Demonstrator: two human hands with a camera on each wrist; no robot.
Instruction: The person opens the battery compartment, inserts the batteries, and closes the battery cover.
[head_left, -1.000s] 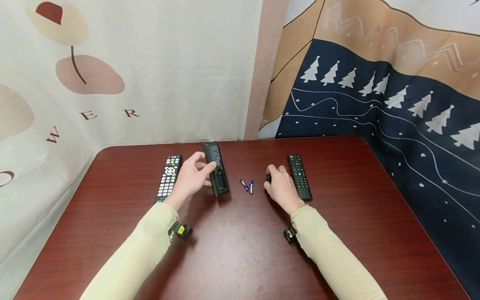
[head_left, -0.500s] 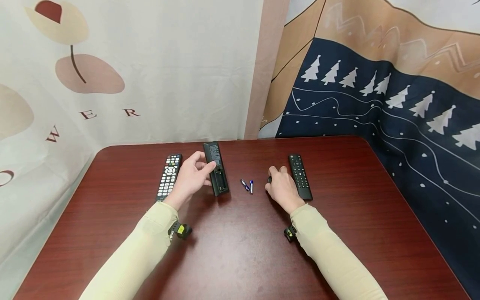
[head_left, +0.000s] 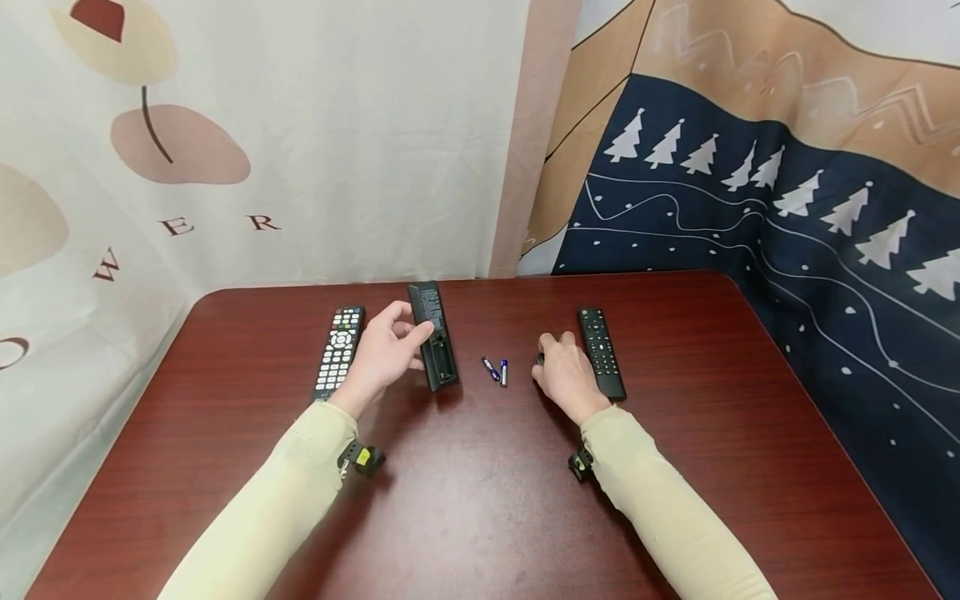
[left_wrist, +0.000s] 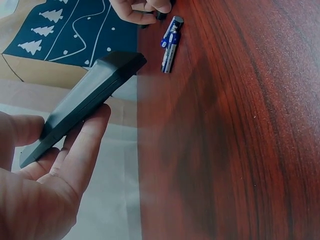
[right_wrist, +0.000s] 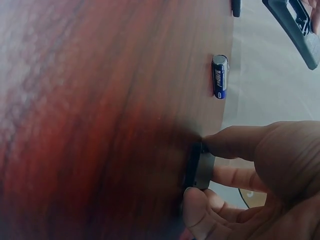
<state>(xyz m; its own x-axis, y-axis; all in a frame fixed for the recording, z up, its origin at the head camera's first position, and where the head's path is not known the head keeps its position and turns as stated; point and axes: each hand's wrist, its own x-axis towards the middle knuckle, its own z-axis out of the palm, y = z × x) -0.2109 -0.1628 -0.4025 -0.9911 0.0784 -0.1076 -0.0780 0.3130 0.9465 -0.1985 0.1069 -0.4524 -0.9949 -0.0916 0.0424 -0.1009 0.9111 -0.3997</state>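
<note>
My left hand (head_left: 381,357) grips a black remote control (head_left: 427,302) by its left side, thumb over the edge. Its back faces up, and the battery bay shows uncovered. In the left wrist view the remote (left_wrist: 90,95) is tilted and raised above the tabletop. My right hand (head_left: 564,371) is low at the table, pinching a small black battery cover (right_wrist: 204,169) between thumb and fingers; the hand mostly hides it in the head view. Two small blue-and-silver batteries, one slanted (head_left: 491,369) and one straighter (head_left: 504,374), lie between the hands.
A black remote with white buttons (head_left: 339,350) lies left of my left hand, partly behind the wrist. Another black remote (head_left: 600,354) lies face up, close right of my right hand. The brown wooden table (head_left: 480,517) ends at printed curtains (head_left: 375,167) behind.
My right hand has shifted very slightly to the right, and less of the battery cover shows past its fingers. The left hand and its remote hold still.
</note>
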